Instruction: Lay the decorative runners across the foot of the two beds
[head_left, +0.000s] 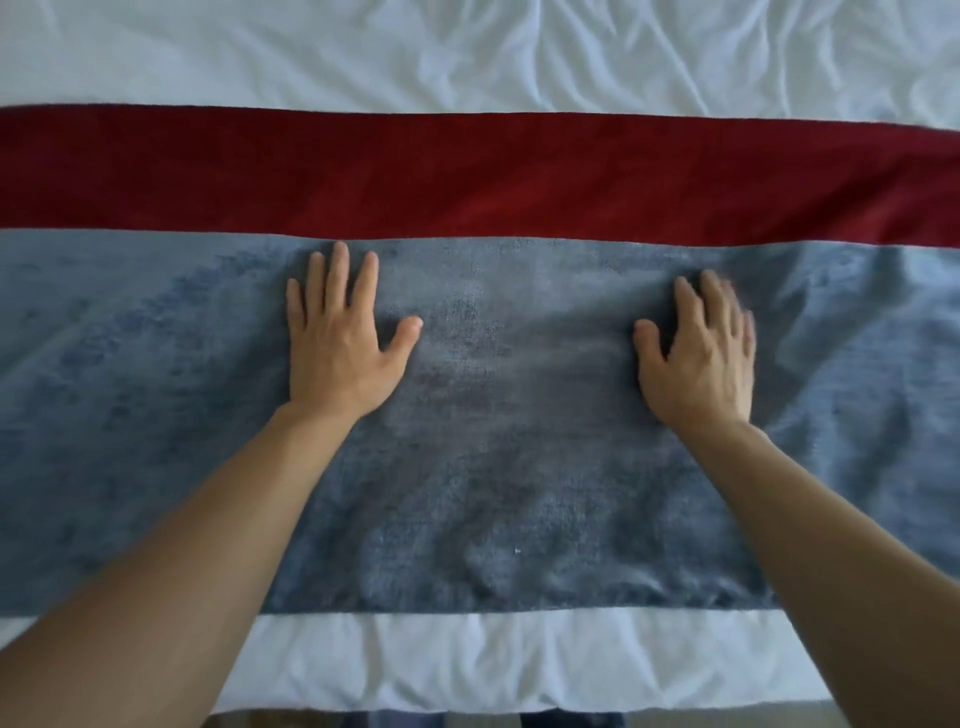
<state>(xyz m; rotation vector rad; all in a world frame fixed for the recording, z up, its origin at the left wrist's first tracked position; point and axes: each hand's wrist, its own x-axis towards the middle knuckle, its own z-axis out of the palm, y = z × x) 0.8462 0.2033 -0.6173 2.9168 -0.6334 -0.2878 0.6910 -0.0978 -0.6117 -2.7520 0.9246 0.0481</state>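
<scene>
Two bare forearms enter from the lower corners of the frame — no sleeves, watch or bracelets visible. The left hand (340, 348) at centre left and the right hand (698, 358) at centre right wear no rings or gloves; the right hand's fingers (727, 306) are slightly blurred — nails short.

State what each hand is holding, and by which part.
Nothing is held. The left hand and right hand both lie open, palms down and fingers spread, pressing flat on the blue-grey runner just below the red runner.
</scene>
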